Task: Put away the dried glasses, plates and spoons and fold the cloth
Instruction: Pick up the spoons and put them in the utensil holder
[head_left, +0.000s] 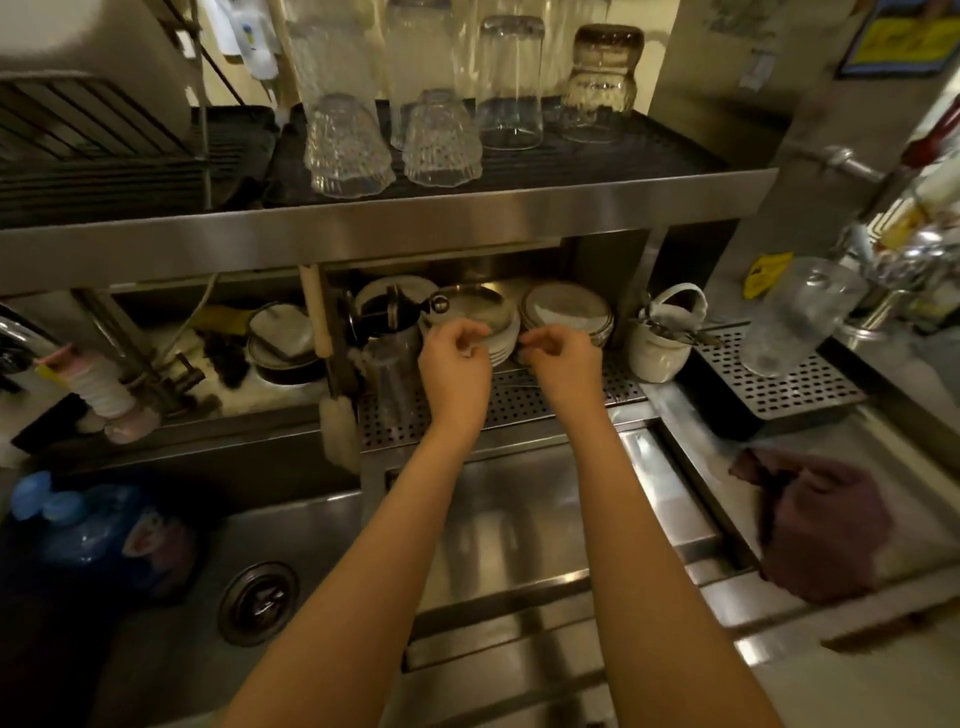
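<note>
Under the steel shelf (415, 223), stacked round white plates (505, 347) sit stored; left hand (454, 364) and right hand (561, 364) curl at their rim, probably squaring them, grip unclear; crumpled maroon cloth (826, 525) waits right

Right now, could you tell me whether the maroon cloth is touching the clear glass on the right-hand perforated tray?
Apart. The head view shows the cloth lying on the counter, with the tray's front edge between it and the glass.

steel, glass, ceramic, cloth
shelf front (395, 228) and sink (311, 545) are brushed metal; glasses (347, 150) clear, ribbed, glossy; plates (566, 312) smooth glazed white; the cloth (826, 525) matt and soft.
</note>
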